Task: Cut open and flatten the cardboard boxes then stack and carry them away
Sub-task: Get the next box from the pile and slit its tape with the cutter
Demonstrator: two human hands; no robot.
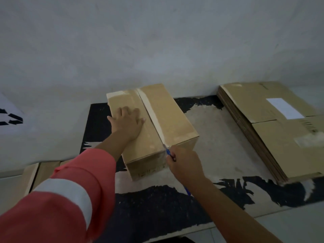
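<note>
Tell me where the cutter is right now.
The blue cutter is in the right hand, its tip at the near end of the taped box seam, centre of the head view.

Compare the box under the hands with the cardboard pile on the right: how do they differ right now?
The box stands as a full closed carton with tape down its top seam; the pile is flattened sheets lying stacked. The box is being worked: the left hand presses its top and the right hand holds a blue cutter at the seam's near end, while the pile lies untouched. The pile's top sheet carries a white label; the box's top shows none. Both are plain brown cardboard.
</note>
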